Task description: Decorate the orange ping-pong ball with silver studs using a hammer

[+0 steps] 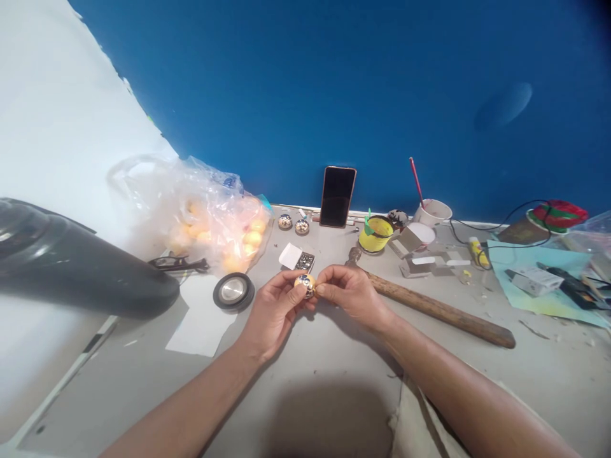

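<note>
A small yellow ball [304,284] partly covered with shiny silver, round-headed pieces is held in my left hand [273,312], between thumb and fingers. My right hand [351,294] meets the ball's right side, its thumb and forefinger pinched together. Whatever lies between those fingertips is too small to make out. Just beyond my hands, a little white box [289,256] stands open with small shiny metal pieces [305,261] inside. Farther back sit two balls, one silver-studded ball [285,221] and another studded ball [301,226].
A clear bag of orange-yellow balls [205,222] and a dark round disc [233,291] are left. A phone [338,196] leans on the blue wall. Right are a long-handled hammer [439,310], a yellow cup [375,236], a white cup [435,213] and small boxes [417,264].
</note>
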`<state>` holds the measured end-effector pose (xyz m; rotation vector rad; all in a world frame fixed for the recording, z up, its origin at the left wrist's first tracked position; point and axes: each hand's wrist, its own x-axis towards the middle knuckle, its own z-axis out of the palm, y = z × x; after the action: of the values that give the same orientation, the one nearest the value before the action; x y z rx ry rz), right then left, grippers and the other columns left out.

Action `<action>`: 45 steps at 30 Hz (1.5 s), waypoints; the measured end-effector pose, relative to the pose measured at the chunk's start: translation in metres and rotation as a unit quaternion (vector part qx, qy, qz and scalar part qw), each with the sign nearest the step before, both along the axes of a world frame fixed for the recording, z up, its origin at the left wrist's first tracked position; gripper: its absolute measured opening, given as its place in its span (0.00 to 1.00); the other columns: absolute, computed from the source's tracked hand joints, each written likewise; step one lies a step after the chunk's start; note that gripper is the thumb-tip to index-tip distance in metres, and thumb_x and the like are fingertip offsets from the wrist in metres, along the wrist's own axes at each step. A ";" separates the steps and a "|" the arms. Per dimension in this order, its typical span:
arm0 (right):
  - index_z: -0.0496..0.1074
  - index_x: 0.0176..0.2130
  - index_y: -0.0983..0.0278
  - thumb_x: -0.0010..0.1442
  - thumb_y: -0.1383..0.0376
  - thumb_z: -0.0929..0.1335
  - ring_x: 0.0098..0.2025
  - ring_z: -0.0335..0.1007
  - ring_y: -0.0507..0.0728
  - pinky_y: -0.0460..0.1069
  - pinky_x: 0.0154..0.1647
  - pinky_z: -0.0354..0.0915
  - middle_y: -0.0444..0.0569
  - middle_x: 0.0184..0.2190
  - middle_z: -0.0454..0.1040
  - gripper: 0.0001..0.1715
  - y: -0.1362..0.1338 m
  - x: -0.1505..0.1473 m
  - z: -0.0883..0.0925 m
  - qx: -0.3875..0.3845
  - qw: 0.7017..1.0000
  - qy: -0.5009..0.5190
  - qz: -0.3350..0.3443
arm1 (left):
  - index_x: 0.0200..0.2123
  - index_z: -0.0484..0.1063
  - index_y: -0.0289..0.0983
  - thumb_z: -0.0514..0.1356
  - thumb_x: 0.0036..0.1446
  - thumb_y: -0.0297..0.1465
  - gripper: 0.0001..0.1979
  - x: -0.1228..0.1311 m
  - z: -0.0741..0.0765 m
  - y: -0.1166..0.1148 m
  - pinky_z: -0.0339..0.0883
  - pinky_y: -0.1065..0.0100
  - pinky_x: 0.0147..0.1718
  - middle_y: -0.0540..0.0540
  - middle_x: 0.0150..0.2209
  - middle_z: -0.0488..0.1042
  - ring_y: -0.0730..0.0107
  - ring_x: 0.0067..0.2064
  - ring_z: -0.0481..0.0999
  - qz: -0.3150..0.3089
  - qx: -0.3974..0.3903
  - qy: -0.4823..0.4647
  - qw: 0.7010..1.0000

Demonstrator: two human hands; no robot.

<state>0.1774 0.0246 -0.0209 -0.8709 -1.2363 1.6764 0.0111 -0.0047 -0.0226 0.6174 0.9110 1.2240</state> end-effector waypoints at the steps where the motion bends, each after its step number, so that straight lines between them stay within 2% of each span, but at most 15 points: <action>1: 0.74 0.29 0.65 0.55 0.57 0.76 0.27 0.72 0.54 0.52 0.33 0.69 0.46 0.24 0.77 0.15 0.000 0.000 0.000 0.003 1.000 -0.003 -0.001 | 0.41 0.79 0.35 0.76 0.45 0.33 0.19 0.001 0.000 0.000 0.75 0.69 0.33 0.46 0.33 0.81 0.70 0.31 0.80 0.005 0.002 0.000 1.000; 11: 0.73 0.28 0.64 0.53 0.55 0.77 0.25 0.67 0.51 0.48 0.28 0.63 0.44 0.23 0.75 0.17 0.001 -0.001 0.000 0.005 1.000 -0.015 -0.007 | 0.38 0.80 0.35 0.76 0.45 0.31 0.16 0.005 0.002 -0.002 0.75 0.68 0.34 0.47 0.34 0.81 0.70 0.32 0.79 0.038 0.035 0.024 0.998; 16: 0.72 0.31 0.65 0.54 0.54 0.76 0.24 0.66 0.51 0.46 0.24 0.57 0.45 0.23 0.75 0.18 0.001 0.002 0.001 0.001 1.000 -0.018 0.009 | 0.39 0.80 0.35 0.76 0.44 0.30 0.17 0.003 0.001 -0.001 0.76 0.68 0.34 0.47 0.33 0.81 0.70 0.32 0.79 0.005 0.021 -0.019 1.000; 20: 0.70 0.34 0.64 0.51 0.55 0.77 0.22 0.62 0.49 0.45 0.23 0.55 0.41 0.21 0.72 0.20 0.001 0.004 0.003 -0.023 0.999 -0.029 0.011 | 0.40 0.80 0.35 0.76 0.45 0.30 0.17 0.003 0.001 0.000 0.76 0.69 0.33 0.46 0.34 0.82 0.71 0.31 0.79 -0.018 0.018 -0.037 0.999; 27: 0.70 0.33 0.64 0.58 0.49 0.73 0.23 0.64 0.49 0.45 0.25 0.58 0.42 0.23 0.71 0.21 0.006 0.010 -0.003 -0.043 0.996 0.037 0.064 | 0.40 0.79 0.34 0.75 0.48 0.32 0.16 0.003 0.005 -0.002 0.76 0.70 0.33 0.44 0.33 0.82 0.68 0.33 0.81 -0.055 -0.009 -0.060 0.997; 33: 0.68 0.33 0.63 0.56 0.51 0.75 0.23 0.68 0.51 0.45 0.24 0.60 0.43 0.22 0.74 0.20 0.001 0.002 0.000 0.040 0.995 -0.088 0.006 | 0.41 0.79 0.33 0.74 0.49 0.30 0.16 0.002 0.003 -0.001 0.75 0.71 0.33 0.45 0.32 0.81 0.71 0.31 0.79 -0.039 -0.021 -0.042 0.998; 35: 0.69 0.34 0.63 0.58 0.51 0.73 0.24 0.69 0.51 0.46 0.25 0.61 0.43 0.23 0.74 0.19 0.001 0.002 0.001 0.056 0.993 -0.104 0.006 | 0.41 0.79 0.32 0.73 0.50 0.30 0.15 0.002 0.003 -0.001 0.74 0.71 0.32 0.44 0.32 0.80 0.71 0.31 0.79 -0.051 -0.029 -0.048 0.997; 38: 0.69 0.33 0.63 0.63 0.48 0.68 0.23 0.65 0.51 0.46 0.24 0.58 0.43 0.22 0.73 0.21 0.008 0.013 0.006 0.093 0.986 -0.136 0.002 | 0.42 0.80 0.31 0.71 0.54 0.32 0.14 0.001 0.005 -0.001 0.73 0.72 0.29 0.42 0.32 0.79 0.70 0.31 0.78 -0.084 -0.045 -0.076 0.992; 40: 0.69 0.30 0.62 0.65 0.49 0.66 0.22 0.63 0.51 0.47 0.24 0.57 0.44 0.22 0.72 0.21 0.016 0.027 0.016 0.144 0.963 -0.227 -0.032 | 0.44 0.80 0.31 0.70 0.55 0.33 0.15 0.000 0.006 -0.001 0.72 0.72 0.28 0.41 0.34 0.78 0.71 0.30 0.77 -0.089 -0.059 -0.091 0.990; 41: 0.68 0.29 0.62 0.64 0.52 0.66 0.23 0.63 0.52 0.47 0.26 0.57 0.44 0.22 0.72 0.19 0.019 0.035 0.023 0.171 0.936 -0.303 -0.049 | 0.46 0.79 0.32 0.70 0.55 0.34 0.16 -0.001 0.007 -0.001 0.71 0.72 0.27 0.41 0.35 0.79 0.71 0.29 0.76 -0.086 -0.065 -0.095 0.990; 42: 0.67 0.27 0.62 0.62 0.55 0.67 0.25 0.65 0.52 0.48 0.27 0.56 0.45 0.23 0.73 0.17 0.022 0.044 0.031 0.203 0.894 -0.397 -0.045 | 0.47 0.79 0.33 0.69 0.55 0.34 0.17 -0.002 0.007 -0.001 0.71 0.72 0.27 0.40 0.36 0.79 0.71 0.29 0.76 -0.081 -0.069 -0.098 0.989; 44: 0.70 0.30 0.62 0.57 0.58 0.70 0.30 0.68 0.56 0.49 0.28 0.53 0.48 0.28 0.76 0.11 0.028 0.060 0.044 0.235 0.769 -0.595 -0.002 | 0.49 0.78 0.34 0.69 0.55 0.35 0.18 -0.003 0.008 0.000 0.69 0.72 0.27 0.39 0.37 0.79 0.71 0.29 0.75 -0.075 -0.071 -0.099 0.990; 45: 0.72 0.33 0.62 0.54 0.57 0.72 0.32 0.70 0.59 0.49 0.29 0.52 0.50 0.31 0.77 0.11 0.030 0.067 0.047 0.226 0.712 -0.664 0.018 | 0.49 0.78 0.34 0.69 0.55 0.35 0.18 -0.003 0.008 0.000 0.69 0.72 0.28 0.39 0.38 0.79 0.71 0.30 0.75 -0.073 -0.072 -0.097 0.990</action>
<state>0.2442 0.0543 0.0265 -1.8000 -2.4307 0.4357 0.0077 -0.0047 -0.0145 0.4335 0.7690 1.0561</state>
